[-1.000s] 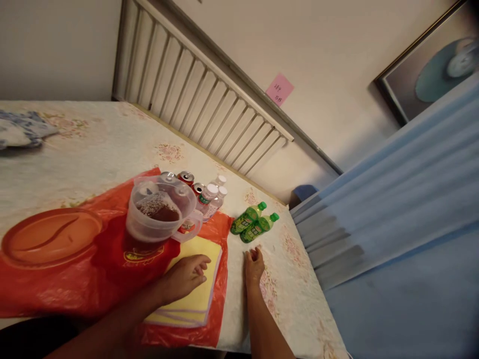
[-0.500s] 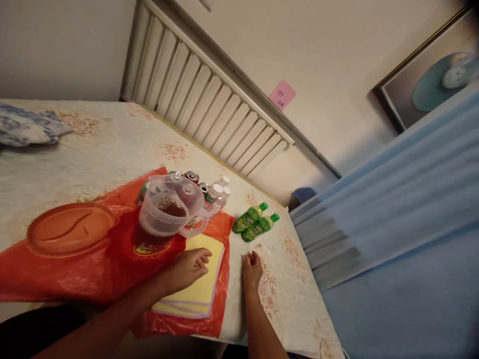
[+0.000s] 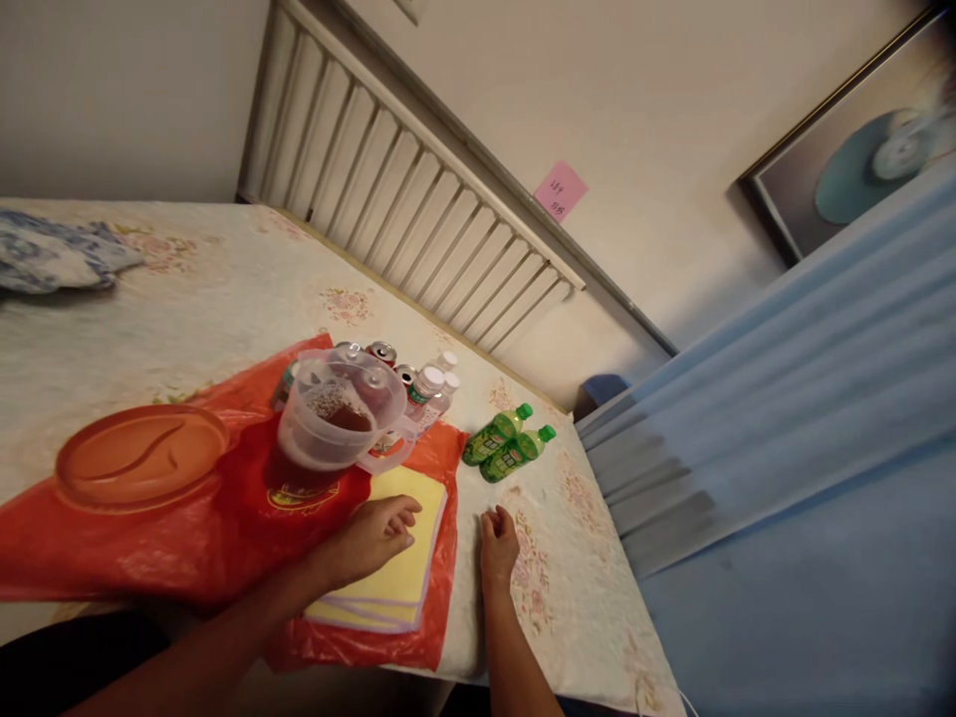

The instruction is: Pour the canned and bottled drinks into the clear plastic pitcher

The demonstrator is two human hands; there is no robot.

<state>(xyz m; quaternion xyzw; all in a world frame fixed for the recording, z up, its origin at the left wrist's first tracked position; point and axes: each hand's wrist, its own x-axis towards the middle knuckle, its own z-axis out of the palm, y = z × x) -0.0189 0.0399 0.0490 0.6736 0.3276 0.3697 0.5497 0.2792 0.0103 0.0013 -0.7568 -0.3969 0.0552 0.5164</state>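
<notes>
My left hand (image 3: 379, 533) rests over a stack of yellow cloths or sheets with purple edges (image 3: 388, 588). Its fingers are loosely curled and apart, holding nothing. To the right, on the tablecloth, my right hand (image 3: 499, 543) lies with bent fingers, a small gap at the thumb and nothing visible in it. Beyond my left hand stands a clear plastic jug (image 3: 329, 453) with brown, foamy liquid, its handle pointing right. Two green-capped bottles (image 3: 512, 453) of green drink stand just past my right hand.
Several cans (image 3: 382, 354) and clear bottles with white caps (image 3: 446, 383) cluster behind the jug. A round orange lid (image 3: 141, 456) lies on the red plastic bag (image 3: 149, 558) at left. A blue-and-white cloth (image 3: 60, 254) is at far left. The radiator (image 3: 418, 179) borders the back.
My right hand has shifted very slightly left. The left hand, jug and bottles stay in place; the view has turned a little.
</notes>
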